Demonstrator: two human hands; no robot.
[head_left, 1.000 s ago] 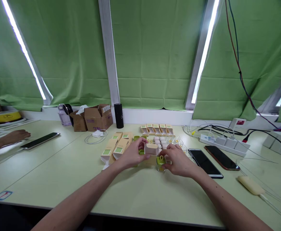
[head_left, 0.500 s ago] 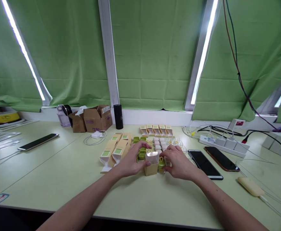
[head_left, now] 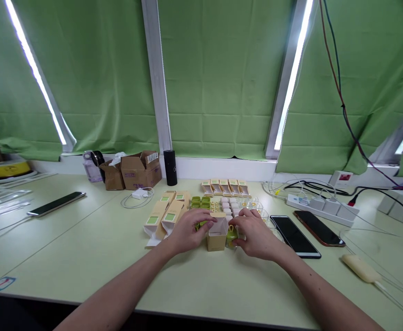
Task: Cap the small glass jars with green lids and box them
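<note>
A small tan cardboard box stands upright on the table in front of me, its top open and its pale inside showing. My left hand is closed at the box's upper left edge, thumb and fingers by the raised flap. To the right of the box, my right hand pinches a small green case with a loop on top, which has clear plastic around its lower part. Just behind the hands lie rows of green cases, small yellow pieces, pale rounded pieces and clear plastic cups.
Flattened tan boxes with green labels lie at left, and several smaller ones lie behind. Two phones, a power strip and a yellow cabled device are at right. Brown cartons and a black cylinder stand back left.
The box's top has opened: the shiny lid flap that lay over it now stands up at the back. My left fingers moved slightly back from the box front. The right hand stays on the green case.
</note>
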